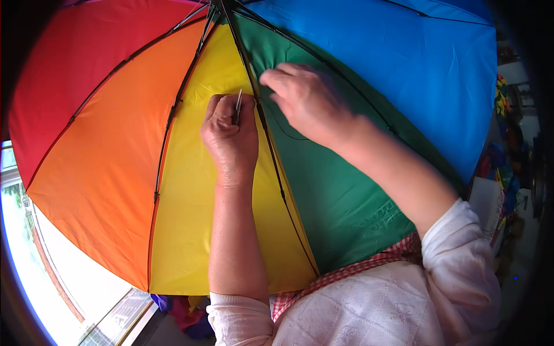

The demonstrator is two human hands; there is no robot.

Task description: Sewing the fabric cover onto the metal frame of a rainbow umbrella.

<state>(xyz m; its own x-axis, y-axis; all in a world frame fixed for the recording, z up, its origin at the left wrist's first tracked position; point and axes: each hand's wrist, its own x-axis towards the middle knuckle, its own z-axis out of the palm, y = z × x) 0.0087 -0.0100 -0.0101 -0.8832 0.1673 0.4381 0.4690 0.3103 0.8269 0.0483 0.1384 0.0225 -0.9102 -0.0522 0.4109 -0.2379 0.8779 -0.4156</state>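
Observation:
An opened rainbow umbrella [202, 230] fills the view, its inner side with black ribs facing me. My left hand [229, 124] is closed at the yellow panel, beside a black rib [262, 115]. From its grip sticks up a small pointed metal tool [238, 102]; the rest of it is hidden in the fingers. Over the green panel, my right hand [309, 101] is blurred by motion, its fingertips pinched together near the same rib. Whatever they hold is too small to make out. A dark thread [284, 128] loops below the right hand against the green cloth.
The ribs meet at the umbrella's hub [222, 7] at the top. A red-and-white checked cloth [369, 260] lies along the lower edge by my body. Colourful fabric [182, 314] shows below the umbrella, and a bright window [52, 254] stands at lower left.

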